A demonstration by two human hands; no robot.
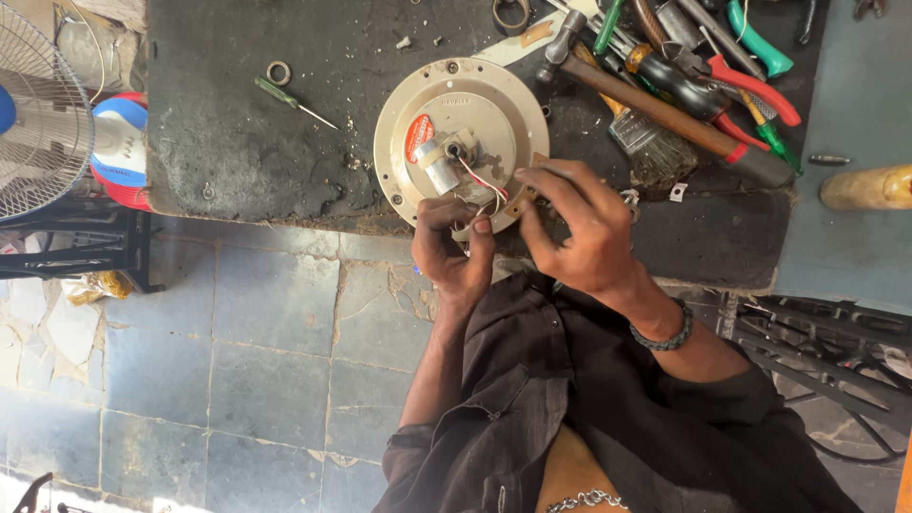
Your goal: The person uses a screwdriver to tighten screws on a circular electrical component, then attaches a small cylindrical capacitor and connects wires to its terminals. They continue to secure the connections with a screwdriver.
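My left hand (454,255) was curled at the near rim of the round cream motor plate (463,142), fingers pinched around the loose wire ends (486,185), red and white, that came off the small silver cylinder part (439,163) at the plate's middle. My right hand (579,223) sat just to the right of it, fingers bent in toward the same wires, thumb and forefinger closed on a small brownish piece (521,199); couldn't tell what that piece was. Both hands were gripping, neither slack.

The plate lay flat on the dark workbench (237,123), straight ahead of my hands and touching them at its near edge. The wires ran from the plate's centre toward me and slightly right, so their line pointed between the two hands. The left hand was nearer the plate centre; the right was off the rim to the side.

Further right on the bench: a hammer (655,104) with a long wooden handle lying diagonally, a worn brush (651,147), red-handled pliers (750,90), and green-handled tools. A small green screwdriver (290,100) and a metal ring (278,72) lay well apart to the left of the plate. A fan grille (38,114) stood off the bench's left end, over the stone floor (237,361).
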